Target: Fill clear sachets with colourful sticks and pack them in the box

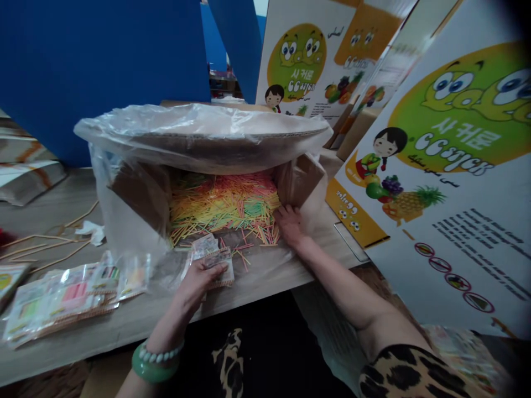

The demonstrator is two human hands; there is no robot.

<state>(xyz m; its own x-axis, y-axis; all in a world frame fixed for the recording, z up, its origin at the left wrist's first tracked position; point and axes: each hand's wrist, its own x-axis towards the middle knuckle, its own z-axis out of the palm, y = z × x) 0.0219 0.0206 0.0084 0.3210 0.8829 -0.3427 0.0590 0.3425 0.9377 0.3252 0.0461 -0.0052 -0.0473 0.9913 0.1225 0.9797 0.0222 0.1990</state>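
Observation:
My left hand is closed, thumb on top, on a few small clear plastic packets at the front edge of a lined carton. Inside the carton, lying with its opening toward me, is a heap of thin pink, yellow, green and orange sticks. My right hand rests at the heap's right edge, beside the carton's side flap. Its fingers are curled, and the fingertips are partly hidden, so whether they grip any sticks is unclear. A few loose sticks lie on the plastic between my hands.
Filled packets lie in a row on the table at left, with tan strips and a crumpled white scrap behind. A clear plastic liner drapes over the carton. Large printed boxes stand close on the right. Behind is a blue panel.

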